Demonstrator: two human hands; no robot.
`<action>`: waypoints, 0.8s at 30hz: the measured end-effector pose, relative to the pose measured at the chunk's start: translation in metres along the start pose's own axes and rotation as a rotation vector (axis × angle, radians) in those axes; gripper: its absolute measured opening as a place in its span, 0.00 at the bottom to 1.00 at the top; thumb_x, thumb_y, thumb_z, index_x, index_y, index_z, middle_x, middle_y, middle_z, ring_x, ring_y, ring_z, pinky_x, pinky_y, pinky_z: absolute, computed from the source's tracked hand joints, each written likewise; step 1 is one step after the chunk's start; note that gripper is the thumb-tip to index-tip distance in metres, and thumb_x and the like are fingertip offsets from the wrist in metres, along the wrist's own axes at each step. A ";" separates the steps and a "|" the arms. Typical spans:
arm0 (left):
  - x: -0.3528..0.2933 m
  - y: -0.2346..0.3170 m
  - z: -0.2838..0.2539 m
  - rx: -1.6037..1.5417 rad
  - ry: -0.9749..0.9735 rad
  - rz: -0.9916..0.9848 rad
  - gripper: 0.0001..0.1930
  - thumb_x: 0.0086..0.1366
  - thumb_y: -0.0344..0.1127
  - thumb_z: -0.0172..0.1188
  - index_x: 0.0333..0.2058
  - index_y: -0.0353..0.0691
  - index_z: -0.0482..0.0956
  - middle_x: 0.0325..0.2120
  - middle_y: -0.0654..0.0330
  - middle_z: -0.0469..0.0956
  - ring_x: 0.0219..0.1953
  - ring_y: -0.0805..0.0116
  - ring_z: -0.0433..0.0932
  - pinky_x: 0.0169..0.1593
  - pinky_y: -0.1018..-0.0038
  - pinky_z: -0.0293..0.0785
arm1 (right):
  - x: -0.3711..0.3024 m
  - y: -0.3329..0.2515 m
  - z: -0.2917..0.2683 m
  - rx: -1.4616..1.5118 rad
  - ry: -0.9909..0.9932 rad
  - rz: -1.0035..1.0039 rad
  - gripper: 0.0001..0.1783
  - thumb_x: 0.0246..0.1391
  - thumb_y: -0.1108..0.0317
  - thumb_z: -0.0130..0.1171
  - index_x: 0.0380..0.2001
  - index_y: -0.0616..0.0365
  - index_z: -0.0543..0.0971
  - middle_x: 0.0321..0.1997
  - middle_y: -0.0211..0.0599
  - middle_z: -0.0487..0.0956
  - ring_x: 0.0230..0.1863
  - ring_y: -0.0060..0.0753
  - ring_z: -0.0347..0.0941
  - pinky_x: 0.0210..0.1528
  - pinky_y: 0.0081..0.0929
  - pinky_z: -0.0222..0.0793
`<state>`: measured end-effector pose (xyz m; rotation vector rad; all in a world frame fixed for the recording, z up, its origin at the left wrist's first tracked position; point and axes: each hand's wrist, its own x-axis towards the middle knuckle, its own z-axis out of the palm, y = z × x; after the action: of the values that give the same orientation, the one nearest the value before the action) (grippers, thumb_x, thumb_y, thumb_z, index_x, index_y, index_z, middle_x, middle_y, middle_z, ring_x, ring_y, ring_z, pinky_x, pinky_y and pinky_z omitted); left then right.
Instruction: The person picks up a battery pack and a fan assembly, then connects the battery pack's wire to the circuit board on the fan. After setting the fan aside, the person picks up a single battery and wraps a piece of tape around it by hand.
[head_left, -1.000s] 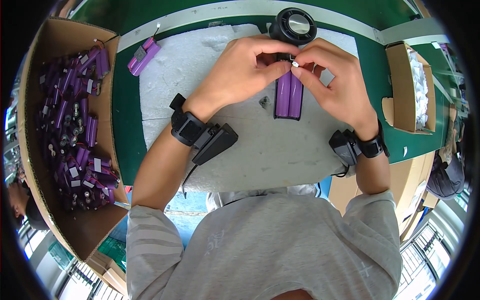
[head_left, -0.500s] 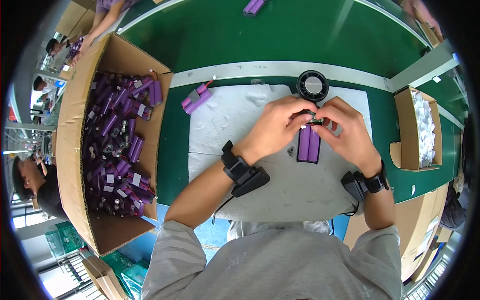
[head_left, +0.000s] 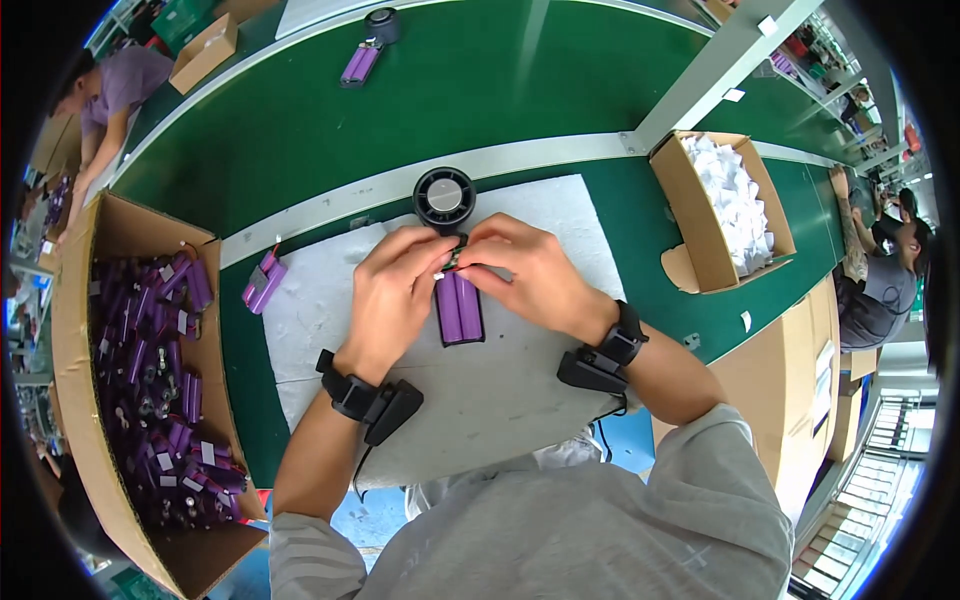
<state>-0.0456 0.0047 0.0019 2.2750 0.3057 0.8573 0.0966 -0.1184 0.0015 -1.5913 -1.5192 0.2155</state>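
Both of my hands meet over a small green circuit board (head_left: 453, 259) at the middle of the mat. My left hand (head_left: 390, 292) pinches the board's left side with thumb and forefinger. From the other side, my right hand (head_left: 528, 274) grips it with closed fingertips, which partly hide it. Just below lies a pair of purple battery cells (head_left: 460, 308) in a narrow black housing. Beyond my fingers is the housing's round black head (head_left: 444, 198) with a grey centre. It all rests on a worn white foam sheet (head_left: 510, 390).
A big carton (head_left: 85, 380) of purple battery packs stands left. One loose battery pack (head_left: 264, 283) lies by the sheet. At right is a small carton (head_left: 690, 215) of white pieces. Another black-headed unit (head_left: 360, 62) lies far off. Co-workers appear at both sides.
The view has swung to the right, so the bench things appear further left. My hands stay closed around the circuit board above the battery cells.
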 end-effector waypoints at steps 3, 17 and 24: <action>0.001 0.002 0.005 0.000 -0.022 0.009 0.11 0.57 0.20 0.59 0.38 0.37 0.81 0.34 0.54 0.76 0.32 0.57 0.78 0.35 0.67 0.76 | -0.004 -0.001 -0.002 0.016 0.002 0.020 0.10 0.44 0.75 0.67 0.33 0.57 0.81 0.36 0.38 0.76 0.34 0.38 0.77 0.34 0.28 0.74; 0.005 0.002 0.005 0.195 -0.030 0.040 0.11 0.57 0.20 0.57 0.39 0.35 0.78 0.33 0.52 0.74 0.35 0.54 0.76 0.38 0.65 0.76 | 0.005 0.002 -0.002 0.025 -0.004 0.040 0.12 0.44 0.80 0.64 0.35 0.60 0.79 0.37 0.38 0.77 0.35 0.36 0.77 0.37 0.27 0.73; 0.003 -0.002 -0.002 -0.210 -0.085 -0.280 0.13 0.56 0.23 0.62 0.41 0.38 0.79 0.35 0.56 0.75 0.37 0.63 0.77 0.41 0.70 0.76 | 0.003 0.004 0.000 0.200 0.002 0.226 0.13 0.48 0.80 0.61 0.40 0.62 0.77 0.37 0.37 0.77 0.35 0.30 0.75 0.38 0.22 0.71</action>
<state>-0.0440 0.0087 0.0028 2.0090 0.4604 0.6160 0.1002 -0.1153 0.0008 -1.5980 -1.2715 0.4777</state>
